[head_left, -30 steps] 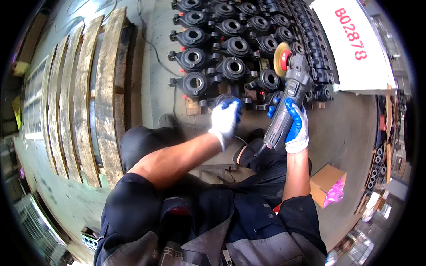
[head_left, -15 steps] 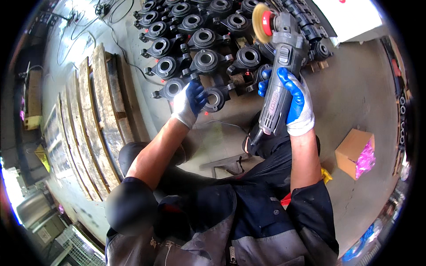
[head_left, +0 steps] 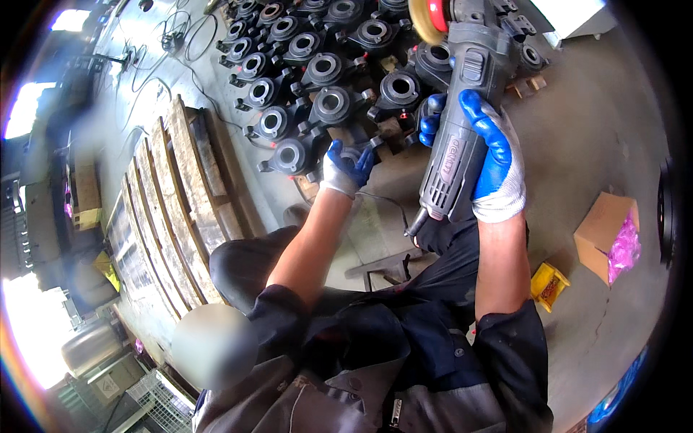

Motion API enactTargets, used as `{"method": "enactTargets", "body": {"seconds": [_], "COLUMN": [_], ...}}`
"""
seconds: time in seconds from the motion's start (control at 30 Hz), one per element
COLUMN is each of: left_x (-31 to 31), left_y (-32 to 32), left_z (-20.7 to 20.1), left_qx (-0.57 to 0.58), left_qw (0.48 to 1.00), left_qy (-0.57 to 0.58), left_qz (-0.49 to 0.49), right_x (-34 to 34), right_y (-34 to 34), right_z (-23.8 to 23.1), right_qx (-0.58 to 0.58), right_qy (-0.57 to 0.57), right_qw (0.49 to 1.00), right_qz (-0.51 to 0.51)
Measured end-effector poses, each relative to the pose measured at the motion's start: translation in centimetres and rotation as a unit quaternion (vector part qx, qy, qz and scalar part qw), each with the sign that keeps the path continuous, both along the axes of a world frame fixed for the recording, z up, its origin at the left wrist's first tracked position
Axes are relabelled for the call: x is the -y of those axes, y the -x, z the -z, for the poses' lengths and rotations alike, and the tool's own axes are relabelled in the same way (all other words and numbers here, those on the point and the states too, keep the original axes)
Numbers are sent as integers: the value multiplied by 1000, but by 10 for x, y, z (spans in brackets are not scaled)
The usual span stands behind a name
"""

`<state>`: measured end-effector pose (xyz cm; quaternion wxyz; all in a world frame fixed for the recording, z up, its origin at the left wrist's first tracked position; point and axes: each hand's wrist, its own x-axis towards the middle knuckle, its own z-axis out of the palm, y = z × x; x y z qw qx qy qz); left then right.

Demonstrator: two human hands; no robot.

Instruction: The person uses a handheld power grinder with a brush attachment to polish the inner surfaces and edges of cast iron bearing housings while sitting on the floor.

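Angle grinder (head_left: 462, 123), grey, gripped around its body by the right hand (head_left: 491, 162) in a blue-and-white glove; disc end raised beyond the fingers, cable end below the palm. Left hand (head_left: 345, 167), gloved alike, closed on a dark metal casting (head_left: 292, 155) at the near edge of the rows of castings (head_left: 328, 68). Wooden pallet (head_left: 173, 209) to the left of the left hand. Cardboard box (head_left: 605, 234) with pink filling lower right of the right hand, on the concrete floor (head_left: 592, 130).

Blue-and-white gloves, dark short-sleeved coveralls
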<state>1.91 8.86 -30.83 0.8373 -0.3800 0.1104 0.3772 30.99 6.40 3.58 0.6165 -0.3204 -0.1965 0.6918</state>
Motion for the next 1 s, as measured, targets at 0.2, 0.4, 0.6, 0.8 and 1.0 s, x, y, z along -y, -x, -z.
{"method": "enactTargets", "body": {"seconds": [0.2, 0.4, 0.6, 0.8, 1.0], "left_x": [-19, 11, 79, 78, 28], "left_y": [-45, -50, -34, -35, 4], "left_z": [-66, -82, -98, -138, -104], "left_qx": [29, -153, -316, -355, -621], "left_qw": [998, 987, 922, 908, 632], "left_qy": [57, -45, -223, -214, -371], "left_qz": [0, 3, 14, 56, 279], "right_x": [7, 5, 6, 3, 2], "right_y": [-26, -27, -23, -20, -13], "right_z": [-2, -4, -8, -4, -5], "right_qx": [18, 16, 38, 60, 69], "right_qy": [14, 25, 21, 25, 40], "right_qw": [999, 999, 999, 998, 996], "right_qz": [31, 32, 24, 15, 24]}}
